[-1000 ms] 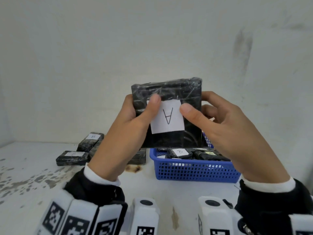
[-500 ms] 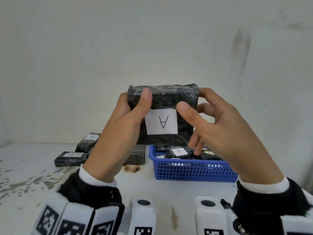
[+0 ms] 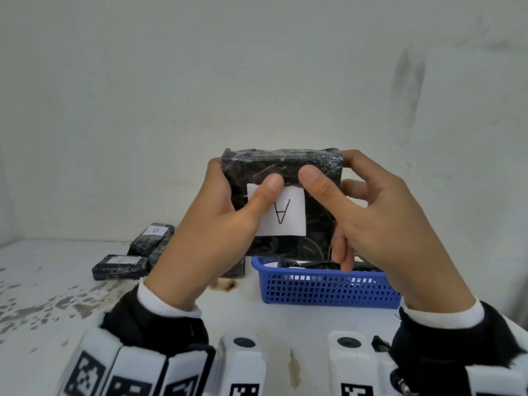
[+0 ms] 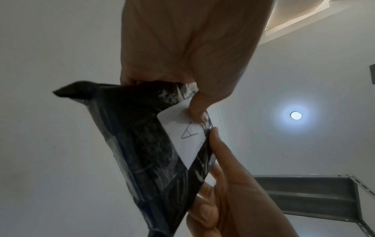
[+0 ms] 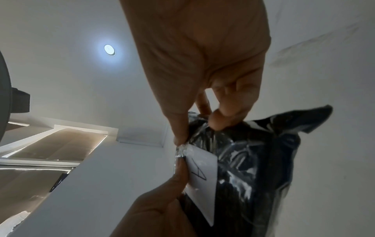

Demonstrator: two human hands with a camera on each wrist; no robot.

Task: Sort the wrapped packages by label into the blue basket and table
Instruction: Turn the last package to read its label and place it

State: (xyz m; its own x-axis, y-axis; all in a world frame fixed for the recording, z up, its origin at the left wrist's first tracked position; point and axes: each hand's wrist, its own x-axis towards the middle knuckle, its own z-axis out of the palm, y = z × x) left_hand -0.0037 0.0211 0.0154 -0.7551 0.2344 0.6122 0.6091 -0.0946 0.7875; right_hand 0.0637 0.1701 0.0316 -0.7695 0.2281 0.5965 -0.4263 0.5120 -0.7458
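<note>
Both hands up in front of the wall, holding one black wrapped pkg (image 3: 285, 172) between them, above the near-left corner of the blue basket (image 3: 328, 290). Left hand (image 3: 211, 232) grips the pkg's left edge, thumb lying across the front onto the white label (image 3: 285, 215); right hand (image 3: 380, 224) grips the right edge, thumb pressed on the front just above the label, fingers curled round the back. Label reads "A", upside down from the person's side. Wrist views show the same pinch from below, shiny film crinkled under the thumbs.

Basket sits on the white table (image 3: 57, 324), right of centre, w/ mesh walls. Inside it: several black wrapped pkgs (image 3: 308, 264), mostly hidden behind the held one and the right hand; can't count them or read their labels.

On the table left of the basket, a small group of wrapped pkgs: one at the back w/ a "B" label (image 3: 151, 238), one in front of it (image 3: 120, 265) w/ a label too faint to read, another (image 3: 235, 270) mostly hidden behind the left hand, just beside the basket. Tabletop paint chipped at left, rusty spot (image 3: 224, 285) near the basket's corner.
</note>
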